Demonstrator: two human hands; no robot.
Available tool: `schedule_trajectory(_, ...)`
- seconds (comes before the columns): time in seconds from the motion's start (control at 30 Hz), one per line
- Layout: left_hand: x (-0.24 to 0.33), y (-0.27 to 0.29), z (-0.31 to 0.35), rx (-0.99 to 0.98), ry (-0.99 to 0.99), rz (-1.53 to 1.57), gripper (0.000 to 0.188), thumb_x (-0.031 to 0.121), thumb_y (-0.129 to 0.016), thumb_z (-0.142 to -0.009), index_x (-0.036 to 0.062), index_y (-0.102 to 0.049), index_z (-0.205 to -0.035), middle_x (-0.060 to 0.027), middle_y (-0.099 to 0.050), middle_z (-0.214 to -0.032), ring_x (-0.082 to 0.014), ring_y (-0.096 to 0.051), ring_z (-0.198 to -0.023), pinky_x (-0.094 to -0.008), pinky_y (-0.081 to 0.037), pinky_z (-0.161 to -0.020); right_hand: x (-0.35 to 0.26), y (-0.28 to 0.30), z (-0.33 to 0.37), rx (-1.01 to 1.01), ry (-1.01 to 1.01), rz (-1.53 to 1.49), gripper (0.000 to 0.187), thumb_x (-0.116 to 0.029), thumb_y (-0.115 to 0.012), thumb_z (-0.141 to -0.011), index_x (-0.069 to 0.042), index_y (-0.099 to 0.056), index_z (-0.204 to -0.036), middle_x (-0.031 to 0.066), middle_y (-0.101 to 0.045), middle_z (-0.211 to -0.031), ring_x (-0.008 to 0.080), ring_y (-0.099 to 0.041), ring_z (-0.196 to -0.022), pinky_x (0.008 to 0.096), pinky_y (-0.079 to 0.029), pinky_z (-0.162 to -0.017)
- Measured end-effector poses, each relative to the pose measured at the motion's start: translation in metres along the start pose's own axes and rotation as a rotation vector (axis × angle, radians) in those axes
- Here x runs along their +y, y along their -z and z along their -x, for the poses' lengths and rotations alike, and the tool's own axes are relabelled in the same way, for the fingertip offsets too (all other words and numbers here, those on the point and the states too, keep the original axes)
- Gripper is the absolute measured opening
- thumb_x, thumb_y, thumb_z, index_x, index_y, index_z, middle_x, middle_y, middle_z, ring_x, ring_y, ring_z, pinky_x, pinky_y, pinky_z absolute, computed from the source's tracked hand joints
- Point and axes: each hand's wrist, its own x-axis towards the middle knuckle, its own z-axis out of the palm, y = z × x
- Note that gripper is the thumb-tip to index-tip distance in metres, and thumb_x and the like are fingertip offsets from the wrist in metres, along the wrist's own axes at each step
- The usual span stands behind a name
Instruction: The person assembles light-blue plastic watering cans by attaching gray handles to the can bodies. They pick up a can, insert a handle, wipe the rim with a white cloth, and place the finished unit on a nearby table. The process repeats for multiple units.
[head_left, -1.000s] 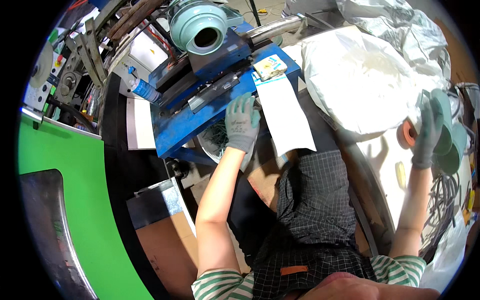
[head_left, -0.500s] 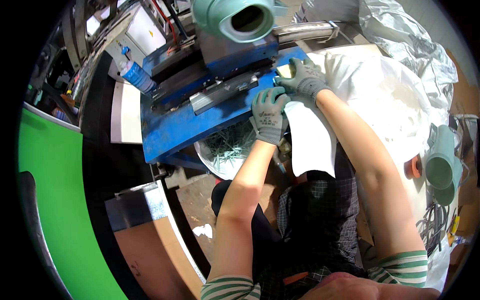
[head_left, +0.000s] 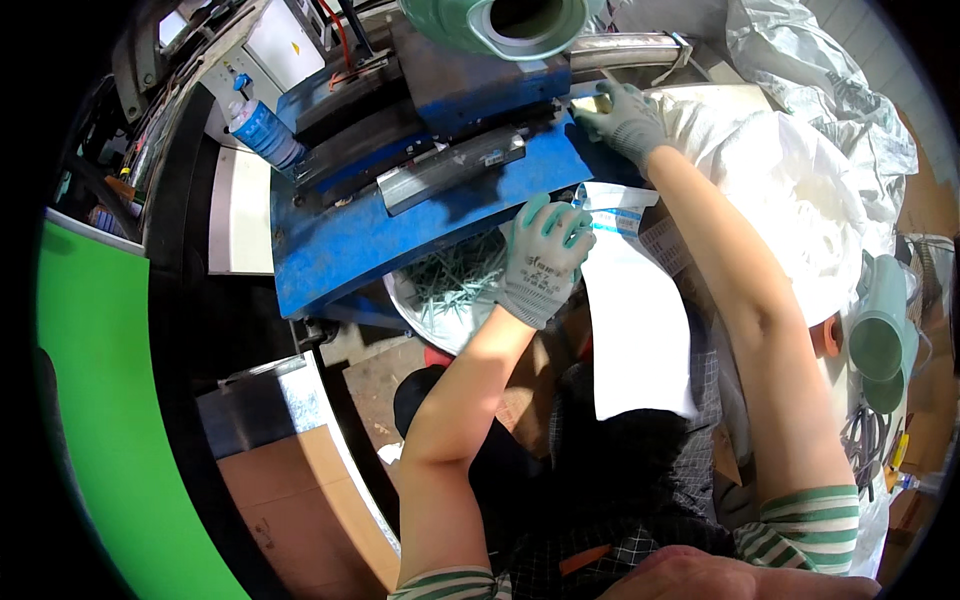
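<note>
My left hand, in a grey glove with green fingertips, is at the front edge of the blue bench. Its curled fingers close on the left edge of a long white sheet, which hangs toward my lap. Blue printed bands cross the sheet's upper end. Farther off, my gloved right hand bends its fingers around a pale yellow flat piece near the bench's right corner; its kind is unclear. A dark metal bar lies on the bench, left of both hands.
A green machine housing with a round opening overhangs the bench. Under its edge stands a white tub of thin green scraps. A blue-labelled bottle is at left, a white sack at right, with green tubes beyond.
The white sheet has shifted toward my body, and its printed upper end now shows. My left hand has come nearer; my right hand has moved away with the yellow piece.
</note>
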Motion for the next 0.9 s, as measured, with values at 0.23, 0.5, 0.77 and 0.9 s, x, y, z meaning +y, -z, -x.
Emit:
schedule_trajectory(0.23,-0.005,0.051,0.025,0.008,-0.02,0.045,0.021,0.014,-0.074,-0.079,0.0134,-0.074,-0.1,-0.0067,-0.069,-0.117,-0.0306,-0.063,-0.112,-0.0507,-0.05,-0.104,-0.033,0.09,0.129,-0.12,0.239,-0.815,0.054,-0.031,-0.085,-0.088,-0.006,-0.065,-0.132,0.012,-0.065,-0.127,0.02,-0.066,-0.113,0.0349,-0.054,-0.101)
schedule_trajectory(0.5,0.011,0.077,0.037,-0.126,-0.097,-0.035,0.021,0.016,-0.076,-0.081,0.017,-0.076,-0.103,-0.0071,-0.067,-0.125,-0.0291,-0.059,-0.123,-0.0507,-0.048,-0.111,-0.009,0.048,0.19,-0.285,-0.336,-1.458,0.038,-0.009,-0.076,-0.09,0.003,-0.066,-0.125,0.0062,-0.072,-0.106,0.0118,-0.068,-0.093,0.0253,-0.056,-0.086)
schedule_trajectory(0.77,-0.007,0.11,0.031,-0.132,0.137,0.109,0.023,0.009,-0.073,-0.084,0.0137,-0.074,-0.107,-0.0069,-0.067,-0.128,-0.0309,-0.062,-0.118,-0.0479,-0.047,-0.109,0.002,0.018,0.207,-0.397,-0.538,-1.426,0.023,-0.016,-0.076,-0.097,0.001,-0.075,-0.112,0.003,-0.075,-0.097,0.0079,-0.068,-0.086,0.022,-0.056,-0.077)
schedule_trajectory(0.9,0.019,0.102,0.021,-0.257,0.37,0.467,0.04,0.02,-0.083,-0.087,0.0111,-0.071,-0.124,-0.0103,-0.067,-0.129,-0.03,-0.063,-0.12,-0.0415,-0.052,-0.101,-0.015,0.02,0.212,-0.51,-0.4,-1.28,0.024,-0.021,-0.077,-0.097,-0.001,-0.076,-0.11,0.0024,-0.075,-0.093,0.007,-0.067,-0.082,0.0212,-0.055,-0.074)
